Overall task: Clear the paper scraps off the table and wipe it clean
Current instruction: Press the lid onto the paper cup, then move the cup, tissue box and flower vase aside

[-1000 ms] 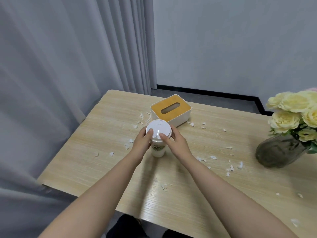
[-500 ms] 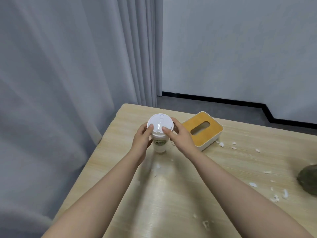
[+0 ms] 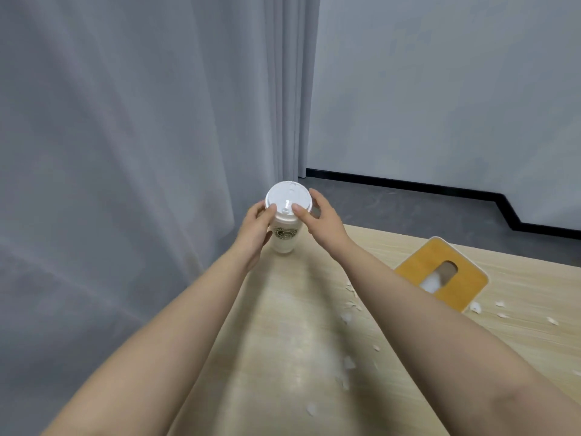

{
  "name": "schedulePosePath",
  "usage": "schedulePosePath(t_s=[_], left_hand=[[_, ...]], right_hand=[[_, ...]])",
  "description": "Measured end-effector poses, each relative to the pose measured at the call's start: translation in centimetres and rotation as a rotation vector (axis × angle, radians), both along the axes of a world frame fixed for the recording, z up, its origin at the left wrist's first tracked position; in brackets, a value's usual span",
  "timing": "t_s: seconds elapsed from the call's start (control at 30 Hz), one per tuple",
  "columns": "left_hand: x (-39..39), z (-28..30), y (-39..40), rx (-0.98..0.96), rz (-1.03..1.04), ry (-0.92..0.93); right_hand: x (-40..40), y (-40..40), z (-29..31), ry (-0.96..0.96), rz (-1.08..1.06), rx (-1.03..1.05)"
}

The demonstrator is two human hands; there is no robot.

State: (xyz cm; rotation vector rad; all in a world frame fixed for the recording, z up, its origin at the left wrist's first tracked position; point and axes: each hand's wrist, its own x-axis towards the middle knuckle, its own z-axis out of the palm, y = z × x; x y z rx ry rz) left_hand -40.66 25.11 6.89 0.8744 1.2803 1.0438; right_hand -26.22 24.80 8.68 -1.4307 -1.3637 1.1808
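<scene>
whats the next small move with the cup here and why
Probably set the cup down near the table's far corner. Both hands, left hand and right hand, hold it there, while paper scraps cover the middle, so parking it frees them for clearing.

You see a pale wood-grain table with slight sheen, a smooth white plastic-lidded paper cup, and matt grey cloth curtains.

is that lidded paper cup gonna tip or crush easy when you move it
The cup is tall, with a narrower base than its lid, so it would probably tip if pushed high. Its paper wall likely dents under a squeeze. Left hand and right hand both grip near the rim, probably the stiffer part.
</scene>
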Motion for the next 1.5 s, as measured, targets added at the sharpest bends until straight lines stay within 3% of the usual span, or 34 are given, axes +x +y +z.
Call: schedulePosePath(t_s=[0.4,0.73,1.0,1.13,1.3,1.5], left_hand=[[-3.5,-0.6,6.6,-0.029,0.039,0.042],[-4.1,-1.9,7.6,-0.043,0.046,0.097],[-4.2,-1.9,7.4,-0.061,0.094,0.024],[-3.5,-1.1,6.6,-0.044,0.096,0.094],[-3.5,-2.3,5.2,-0.072,0.113,0.279],[0.5,-3.5,0.8,-0.133,0.062,0.350]], right_hand=[[-4.2,7.3,-1.3,-0.036,0.025,-0.029],[-5.0,8.3,-3.5,-0.121,0.038,-0.050],[-5.4,8.2,-4.1,-0.129,0.051,-0.073],[-5.0,7.6,-3.7,-0.112,0.038,-0.104],[-2.7,5.3,-3.6,-0.182,0.049,-0.127],[3.0,0.9,-3.9,-0.308,0.037,-0.077]])
